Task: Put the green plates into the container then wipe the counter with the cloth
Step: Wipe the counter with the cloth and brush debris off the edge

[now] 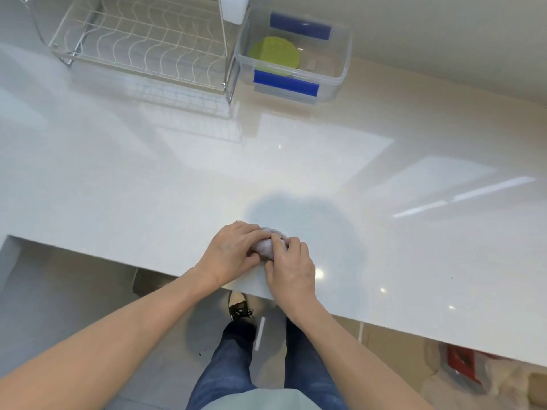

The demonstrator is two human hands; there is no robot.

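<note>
Counter [177,179]: glossy white, fills most of your view. Wire dish rack [142,42] at 11 o'clock, bare. Clear container [340,72] at 12 o'clock, just beside the rack, green plates [273,53] lying inside. At 6 o'clock, near the counter's front edge, your left hand [233,253] and right hand [291,269] both clasp the bunched grey cloth [266,247] between them.
</note>
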